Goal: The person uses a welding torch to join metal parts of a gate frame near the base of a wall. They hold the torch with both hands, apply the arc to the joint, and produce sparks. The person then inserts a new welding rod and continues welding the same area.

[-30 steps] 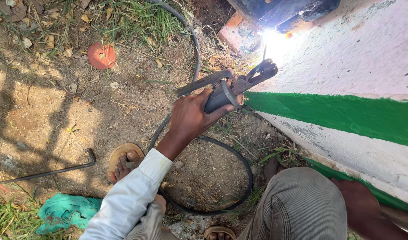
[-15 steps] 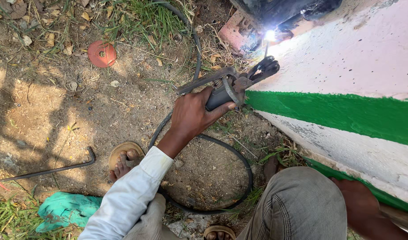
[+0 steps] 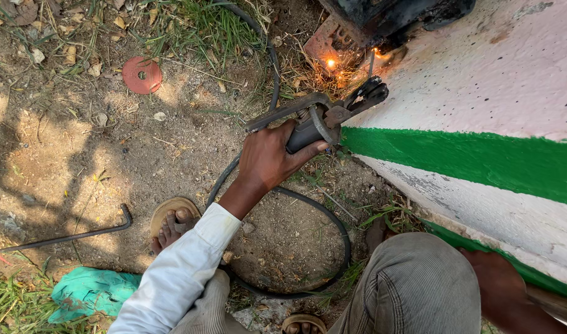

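— Which hand has the welding holder (image 3: 323,117)?
— The left hand (image 3: 272,158), arm stretched forward, fingers wrapped tight around its handle near the wall (image 3: 481,80).
— The right hand (image 3: 496,281)?
— Low by the wall; its grip is hidden.

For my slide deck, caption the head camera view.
Left hand grips welding electrode holder, sparks at wall base; right hand rests low.

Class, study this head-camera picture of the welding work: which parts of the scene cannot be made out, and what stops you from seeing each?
- Right hand: fingers hidden behind the knee.
- Rod tip: lost in the sparks' glare.
- Dark metal piece: cut off by the top edge.
- Cable: near loop hidden under the left sleeve.
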